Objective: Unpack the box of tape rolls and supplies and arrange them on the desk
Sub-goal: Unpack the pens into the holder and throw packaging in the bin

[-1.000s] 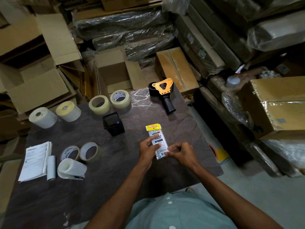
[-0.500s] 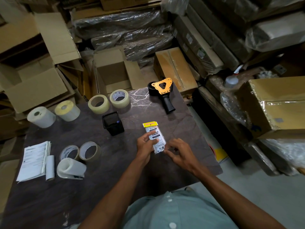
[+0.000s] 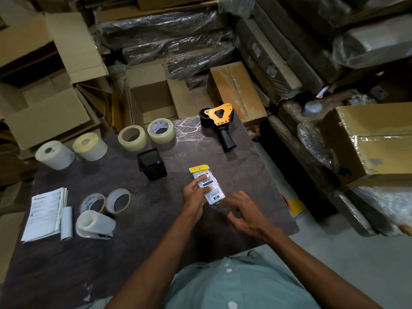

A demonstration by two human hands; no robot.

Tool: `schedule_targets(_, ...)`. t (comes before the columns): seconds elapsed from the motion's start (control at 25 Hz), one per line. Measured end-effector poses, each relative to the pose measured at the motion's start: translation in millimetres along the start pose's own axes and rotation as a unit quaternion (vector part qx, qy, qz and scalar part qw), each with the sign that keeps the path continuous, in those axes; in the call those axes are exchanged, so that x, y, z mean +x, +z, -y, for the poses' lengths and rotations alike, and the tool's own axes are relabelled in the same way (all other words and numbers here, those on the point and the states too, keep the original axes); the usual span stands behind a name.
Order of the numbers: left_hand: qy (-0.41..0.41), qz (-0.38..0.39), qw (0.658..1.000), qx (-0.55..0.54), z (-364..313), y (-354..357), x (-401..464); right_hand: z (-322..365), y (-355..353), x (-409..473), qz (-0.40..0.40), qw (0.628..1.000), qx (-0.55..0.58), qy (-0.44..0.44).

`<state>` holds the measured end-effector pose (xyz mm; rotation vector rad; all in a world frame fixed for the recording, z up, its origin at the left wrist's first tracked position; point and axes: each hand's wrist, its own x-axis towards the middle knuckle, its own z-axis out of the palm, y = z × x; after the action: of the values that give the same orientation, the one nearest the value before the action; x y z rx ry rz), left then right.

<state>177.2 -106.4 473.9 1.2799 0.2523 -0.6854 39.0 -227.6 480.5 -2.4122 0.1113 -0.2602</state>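
Observation:
A small clear packet [image 3: 213,192] with a yellow header lies low over the dark desk [image 3: 245,175], right of centre. My left hand [image 3: 193,197] pinches its left edge, fingers over the label. My right hand [image 3: 243,214] hovers just below the packet's near end with fingers spread, holding nothing. Arranged on the desk are an orange and black tape dispenser [image 3: 219,121], two clear tape rolls [image 3: 132,138] at the back, two white label rolls [image 3: 54,155] at the back left, and two more tape rolls [image 3: 120,200] nearer me.
A black mesh holder [image 3: 151,163] stands mid-desk. A white roll [image 3: 93,224] lies on its side beside a stack of papers [image 3: 45,214]. An open cardboard box [image 3: 151,94] sits behind the desk. Wrapped cartons crowd the back and right.
My right hand has let go of the packet's near end and opened, drawing back a little. The left hand keeps the packet, which has sunk toward the desk.

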Motion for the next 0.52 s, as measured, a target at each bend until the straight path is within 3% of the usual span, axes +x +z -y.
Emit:
schedule_targets(0.2, -0.004, -0.024, 0.999, -0.032, 5, 1, 1, 7, 1, 2, -0.011, 1.000, -0.007, -0.012)
schedule_targets(0.28, -0.008, -0.034, 0.999, -0.042, 5, 2, 1, 3, 5, 0, -0.001, 0.998, 0.023, 0.052)
schedule_targets(0.36, -0.009, -0.042, 0.998, -0.045, 5, 3, 0, 2, 13, -1, -0.015, 0.973, 0.130, 0.189)
schedule_targets(0.44, 0.001, -0.036, 0.998, -0.047, 6, 6, -2, 3, 21, 5, -0.050, 0.872, 0.340, 0.350)
schedule_targets(0.52, 0.021, -0.026, 0.998, -0.053, 7, 12, -5, 6, 24, 15, -0.053, 0.751, 0.500, 0.428)
